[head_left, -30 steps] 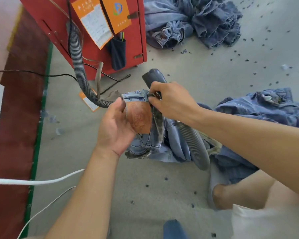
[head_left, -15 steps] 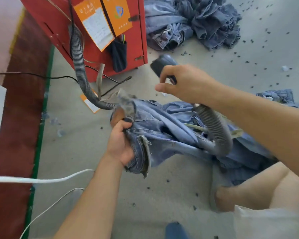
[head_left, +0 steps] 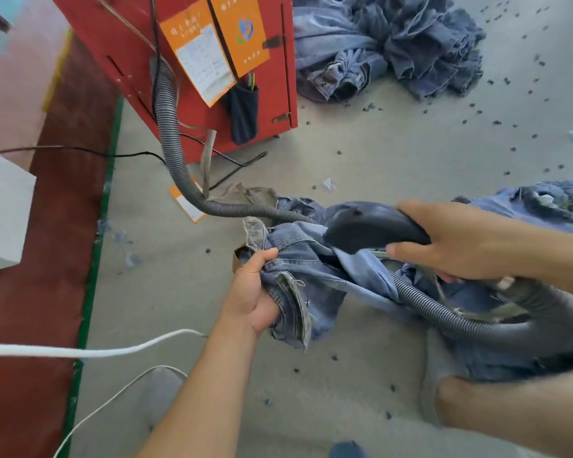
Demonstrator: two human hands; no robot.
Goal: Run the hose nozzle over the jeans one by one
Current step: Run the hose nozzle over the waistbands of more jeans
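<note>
we count two hands: the left hand (head_left: pixel 252 294) and the right hand (head_left: pixel 460 241). we count one nozzle (head_left: pixel 371 228) and one ribbed hose (head_left: pixel 169 127). we count one pair of jeans (head_left: pixel 311 279) gripped at the centre, one heap of jeans (head_left: pixel 394 44) at the top, and one further denim bundle (head_left: pixel 543 200) at the right edge; we cannot tell how many garments each heap contains. we count one red cabinet (head_left: pixel 129 44), two orange cards (head_left: pixel 199 57) on it, and two white cords (head_left: pixel 80 352).

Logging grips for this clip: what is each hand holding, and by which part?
Left hand grips the jeans by a bunched hem end. Right hand grips the hose nozzle at its rear.
</note>
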